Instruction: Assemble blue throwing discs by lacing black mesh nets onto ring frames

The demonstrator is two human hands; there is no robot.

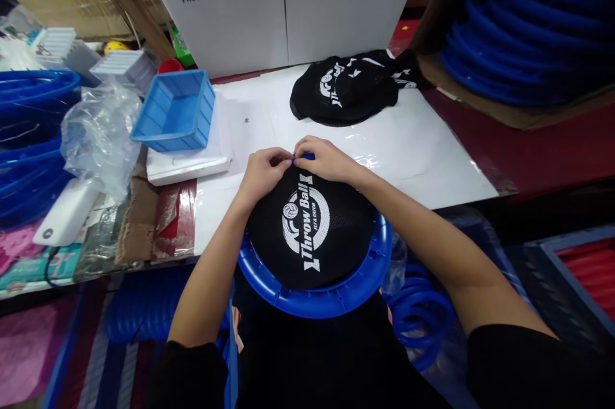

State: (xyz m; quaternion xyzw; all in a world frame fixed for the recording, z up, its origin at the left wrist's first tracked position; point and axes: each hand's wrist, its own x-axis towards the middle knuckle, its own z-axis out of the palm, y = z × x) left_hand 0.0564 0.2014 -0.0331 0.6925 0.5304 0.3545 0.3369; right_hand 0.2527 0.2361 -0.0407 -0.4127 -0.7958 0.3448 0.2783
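Head view, left hand [263, 173]: pinched the far rim of the blue ring [314, 306] between thumb and fingers
Right hand [327, 159]: pinched the same rim, fingertips just beside the left's
Ring's place: it lay in the lower centre of the frame, its body below both hands
Throw Ball mesh [348, 223]: sat inside the ring, white print up
Black mesh pile [358, 101]: lay at the upper right of centre
Blue bin [170, 142]: stood at upper left
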